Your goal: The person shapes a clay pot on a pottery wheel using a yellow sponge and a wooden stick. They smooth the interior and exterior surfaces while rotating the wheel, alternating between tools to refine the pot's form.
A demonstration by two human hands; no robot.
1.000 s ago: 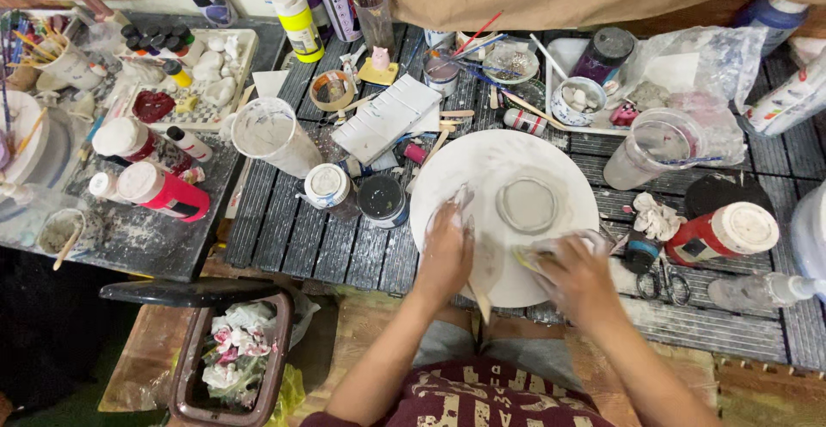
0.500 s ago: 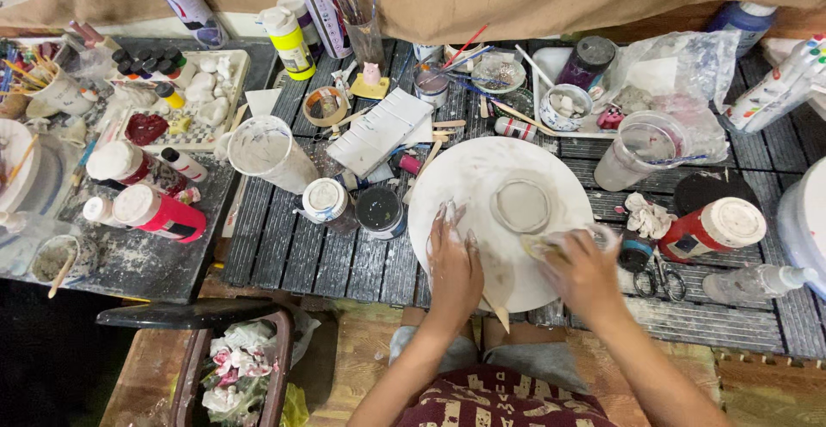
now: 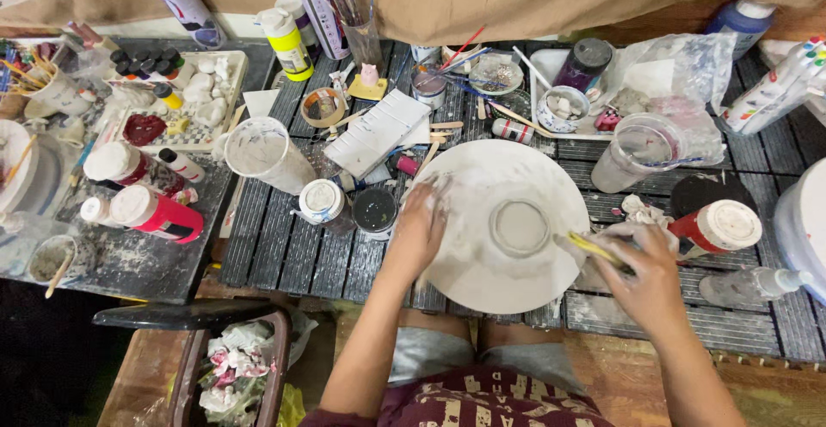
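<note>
- A white disc (image 3: 508, 221) lies flat on the slatted bench (image 3: 284, 246), in front of the person, with a small raised ring at its centre.
- The left hand (image 3: 419, 229) rests flat on the disc's left edge, fingers spread and together with the surface, gripping nothing.
- The right hand (image 3: 641, 264) is closed on a yellow sponge (image 3: 594, 249), which touches the disc's right edge.
- A red bottle with a white cap (image 3: 710, 225) stands just beside the right hand.
- A small black pot (image 3: 375, 209) and a white-lidded jar (image 3: 323, 201) sit just left of the left hand.
- A clear cup (image 3: 262, 153) lies tilted further left.
</note>
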